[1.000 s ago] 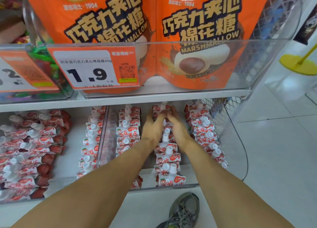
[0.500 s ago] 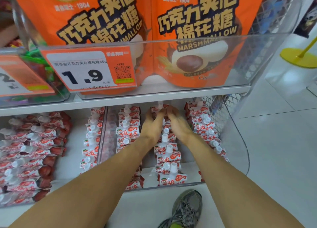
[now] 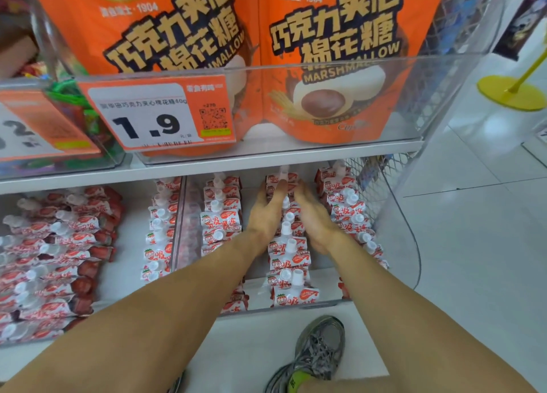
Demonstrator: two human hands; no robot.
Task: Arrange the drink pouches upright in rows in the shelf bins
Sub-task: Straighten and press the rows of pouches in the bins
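Note:
White-and-red strawberry drink pouches with white caps stand in rows inside a clear shelf bin (image 3: 299, 305) on the lower shelf. My left hand (image 3: 266, 212) and my right hand (image 3: 315, 215) flank the middle row of pouches (image 3: 288, 259), pressing on the pouches at its far end from both sides with fingers stretched. A left row (image 3: 220, 218) and a right row (image 3: 347, 212) stand beside it. Another row (image 3: 159, 233) stands in the bin to the left. A heap of pouches (image 3: 50, 253) lies flat at far left.
The upper shelf carries a clear bin with orange marshmallow bags (image 3: 328, 55) and a 1.9 price tag (image 3: 157, 114), low over my hands. A wire mesh side panel (image 3: 381, 179) closes the shelf on the right. My grey shoe (image 3: 321, 348) stands on the white floor.
Both hands slid slightly deeper along the middle row, keeping it squeezed between them. The view shifted a little closer and lower.

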